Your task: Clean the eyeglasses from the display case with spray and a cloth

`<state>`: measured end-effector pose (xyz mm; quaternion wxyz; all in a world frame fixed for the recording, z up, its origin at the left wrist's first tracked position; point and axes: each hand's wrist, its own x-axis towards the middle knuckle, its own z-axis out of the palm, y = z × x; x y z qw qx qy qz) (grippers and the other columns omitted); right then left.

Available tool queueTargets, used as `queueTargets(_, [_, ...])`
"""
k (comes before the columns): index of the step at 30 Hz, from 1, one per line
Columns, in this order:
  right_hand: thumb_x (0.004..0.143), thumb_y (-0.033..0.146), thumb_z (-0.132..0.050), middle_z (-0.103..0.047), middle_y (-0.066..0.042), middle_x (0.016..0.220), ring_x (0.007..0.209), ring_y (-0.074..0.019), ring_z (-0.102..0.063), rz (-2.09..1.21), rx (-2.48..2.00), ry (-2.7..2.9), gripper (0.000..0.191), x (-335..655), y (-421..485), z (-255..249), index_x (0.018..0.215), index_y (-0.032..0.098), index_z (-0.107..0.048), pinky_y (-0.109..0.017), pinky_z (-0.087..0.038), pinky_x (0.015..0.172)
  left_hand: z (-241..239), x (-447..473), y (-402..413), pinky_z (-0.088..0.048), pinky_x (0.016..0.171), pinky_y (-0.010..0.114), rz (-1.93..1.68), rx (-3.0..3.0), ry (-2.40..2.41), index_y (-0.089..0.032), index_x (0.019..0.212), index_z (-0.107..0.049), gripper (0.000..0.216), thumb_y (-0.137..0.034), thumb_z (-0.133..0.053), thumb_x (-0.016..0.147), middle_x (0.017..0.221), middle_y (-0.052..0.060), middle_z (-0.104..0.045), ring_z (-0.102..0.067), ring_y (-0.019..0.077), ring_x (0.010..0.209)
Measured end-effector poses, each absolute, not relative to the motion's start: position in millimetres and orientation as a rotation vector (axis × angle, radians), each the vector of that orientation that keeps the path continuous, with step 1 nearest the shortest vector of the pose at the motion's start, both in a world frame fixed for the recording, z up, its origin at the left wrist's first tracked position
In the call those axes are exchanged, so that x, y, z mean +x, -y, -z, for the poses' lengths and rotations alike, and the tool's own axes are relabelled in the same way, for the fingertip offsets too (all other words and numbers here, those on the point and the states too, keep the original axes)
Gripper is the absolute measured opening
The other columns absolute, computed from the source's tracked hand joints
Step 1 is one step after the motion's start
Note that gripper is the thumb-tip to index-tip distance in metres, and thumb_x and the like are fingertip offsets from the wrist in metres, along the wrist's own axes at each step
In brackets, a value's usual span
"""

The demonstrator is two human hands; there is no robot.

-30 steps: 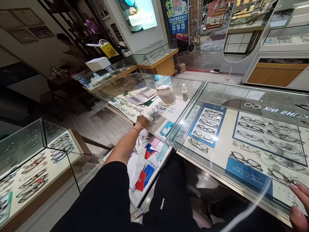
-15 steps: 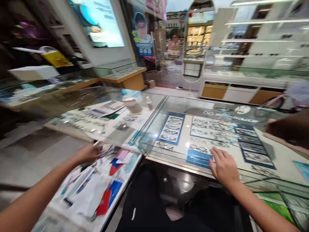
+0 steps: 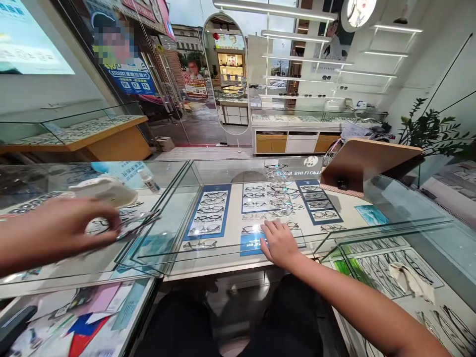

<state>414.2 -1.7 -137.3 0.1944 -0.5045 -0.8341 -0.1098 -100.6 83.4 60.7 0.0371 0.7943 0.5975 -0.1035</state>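
My left hand (image 3: 85,223) is raised over the left glass counter, thumb and fingers pinched on a slim, dark metal tool (image 3: 139,224) with long thin prongs; blur hides its exact kind. My right hand (image 3: 279,244) lies with fingers spread on the glass top of the middle display case (image 3: 230,258). Beneath that glass are a blue card (image 3: 251,245) and several eyeglasses (image 3: 208,218) in rows on blue-edged trays. Below my left hand, an open drawer (image 3: 128,342) holds papers, a red and blue packet (image 3: 87,329) and a dark case (image 3: 17,325).
On the left counter stand a white object (image 3: 104,191) and a small bottle (image 3: 149,181). A tilted brown-framed panel (image 3: 372,163) is at the right rear. A beige cloth (image 3: 412,281) lies over the right-hand glasses display. An oval mirror (image 3: 226,74) stands beyond the counter.
My left hand has come up out of the drawer area to above the counter, with the slim tool in its fingers. My right hand stays on the glass. The view has turned right.
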Motion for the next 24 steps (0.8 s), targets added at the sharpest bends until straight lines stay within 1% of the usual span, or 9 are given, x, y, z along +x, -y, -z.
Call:
queueTargets(2, [0.106,0.039,-0.053,-0.069,-0.018,0.143,0.119,-0.0338,-0.059,0.300,-1.411,2.352,0.044,415.2,0.8,137.7,0.140,0.013,-0.064,-0.046,-0.044,0.094,-83.3,-36.5,-119.3,-0.043,0.096,0.038,0.327,2.594,-1.764,-0.032,0.090,-0.079,0.067,-0.091,-0.055,0.069,0.091,-0.007,-0.075,-0.069,0.0250,0.097])
queueTargets(5, [0.107,0.039,-0.052,-0.069,-0.018,0.142,0.120,-0.0341,-0.058,0.295,-1.399,2.359,0.044,416.3,0.0,138.3,0.139,0.012,-0.064,-0.046,-0.044,0.094,-92.9,52.4,-164.1,-0.040,0.101,0.041,0.314,2.638,-1.678,-0.024,0.099,-0.079,0.053,-0.072,-0.069,0.080,0.089,-0.003,-0.069,-0.068,0.0261,0.100])
queueTargets(7, [0.107,0.038,-0.051,-0.069,-0.018,0.142,0.121,-0.0343,-0.058,0.298,-1.388,2.361,0.044,416.8,-0.3,138.8,0.139,0.012,-0.065,-0.046,-0.044,0.094,-82.8,101.3,-188.6,-0.038,0.103,0.044,0.286,2.656,-1.609,-0.020,0.098,-0.079,0.041,-0.058,-0.072,0.084,0.088,0.000,-0.068,-0.068,0.0281,0.103])
queueTargets(8, [0.107,0.038,-0.050,-0.069,-0.018,0.141,0.121,-0.0344,-0.058,0.303,-1.384,2.363,0.044,417.1,-0.5,139.0,0.138,0.012,-0.065,-0.046,-0.044,0.093,-73.6,122.0,-199.4,-0.038,0.105,0.046,0.262,2.685,-1.572,-0.019,0.097,-0.079,0.038,-0.055,-0.073,0.085,0.087,0.001,-0.069,-0.068,0.0298,0.106])
queueTargets(12, [0.107,0.037,-0.048,-0.070,-0.019,0.142,0.120,-0.0351,-0.058,0.304,-1.384,2.375,0.044,418.2,-1.2,139.2,0.138,0.011,-0.066,-0.048,-0.044,0.094,-24.1,180.4,-230.8,-0.033,0.111,0.054,0.157,2.808,-1.487,-0.020,0.088,-0.078,0.030,-0.050,-0.076,0.085,0.089,0.007,-0.073,-0.065,0.0369,0.114])
queueTargets(15, [0.107,0.036,-0.047,-0.069,-0.019,0.143,0.121,-0.0359,-0.058,0.285,-1.377,2.386,0.045,418.4,-1.6,138.4,0.139,0.009,-0.065,-0.049,-0.045,0.094,8.3,205.5,-236.6,-0.031,0.111,0.058,0.136,2.841,-1.477,-0.020,0.080,-0.078,0.023,-0.042,-0.078,0.084,0.085,0.010,-0.073,-0.063,0.0388,0.115])
queueTargets(18, [0.107,0.035,-0.047,-0.070,-0.018,0.143,0.120,-0.0358,-0.058,0.287,-1.378,2.385,0.045,417.9,-1.6,137.6,0.138,0.008,-0.066,-0.048,-0.044,0.093,27.5,222.6,-225.3,-0.031,0.108,0.059,0.107,2.906,-1.432,-0.018,0.076,-0.077,0.018,-0.035,-0.077,0.083,0.082,0.012,-0.072,-0.061,0.0387,0.114])
queueTargets(21, [0.107,0.035,-0.048,-0.069,-0.018,0.143,0.121,-0.0353,-0.058,0.288,-1.385,2.385,0.044,417.7,-1.5,137.5,0.138,0.009,-0.066,-0.047,-0.043,0.094,35.9,235.9,-202.7,-0.035,0.101,0.056,0.092,2.975,-1.418,-0.016,0.074,-0.076,0.017,-0.030,-0.075,0.082,0.083,0.013,-0.073,-0.061,0.0364,0.110])
queueTargets(24, [0.107,0.036,-0.050,-0.069,-0.019,0.143,0.121,-0.0348,-0.058,0.300,-1.389,2.383,0.044,418.0,-1.6,138.3,0.138,0.010,-0.066,-0.047,-0.043,0.094,39.0,246.5,-178.4,-0.038,0.095,0.052,0.066,3.065,-1.419,-0.014,0.078,-0.078,0.014,-0.026,-0.072,0.083,0.090,0.016,-0.077,-0.062,0.0338,0.105])
